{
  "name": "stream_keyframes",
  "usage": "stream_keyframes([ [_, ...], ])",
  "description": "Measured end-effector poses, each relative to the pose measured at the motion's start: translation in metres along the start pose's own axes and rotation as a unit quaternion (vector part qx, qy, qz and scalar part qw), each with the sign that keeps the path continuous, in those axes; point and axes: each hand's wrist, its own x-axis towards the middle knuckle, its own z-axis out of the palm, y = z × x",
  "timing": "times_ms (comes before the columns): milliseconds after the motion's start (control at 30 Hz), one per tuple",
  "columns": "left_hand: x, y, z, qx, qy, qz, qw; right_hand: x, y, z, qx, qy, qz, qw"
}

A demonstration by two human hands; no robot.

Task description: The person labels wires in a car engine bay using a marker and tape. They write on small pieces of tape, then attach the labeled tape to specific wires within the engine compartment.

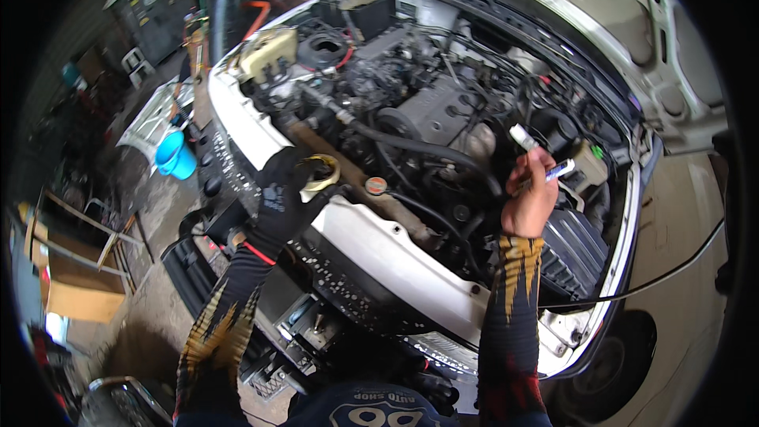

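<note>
My left hand [282, 194], in a black glove, is closed on a roll of masking tape [334, 172] above the front edge of a white car's engine bay. The roll's pale yellow ring shows past the fingers. On the right, my bare right hand [528, 194] grips a white and blue marker [561, 169] over the engine bay. A short white piece [522, 137] sticks out at its fingertips; I cannot tell whether it is the marker's cap. Below the hands lie the white front panel [379, 241] and the radiator cap [375, 186].
The engine [439, 115] fills the bay, crossed by a thick black hose [403, 142]. A black ribbed box [573, 249] sits at the bay's right. The raised hood [601, 8] hangs over the far right. On the floor at left are a blue bucket [175, 156] and a cardboard box [83, 292].
</note>
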Motion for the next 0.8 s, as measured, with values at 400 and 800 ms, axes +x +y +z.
stream_keyframes([
  [400,0.203,0.017,0.306,-0.005,-0.211,-0.003,0.978,0.057,0.032,-0.025,0.01,0.128,-0.138,0.982],
  [800,0.204,-0.053,0.45,0.103,-0.334,0.166,0.922,0.065,0.047,-0.024,-0.023,0.15,-0.09,0.984],
])
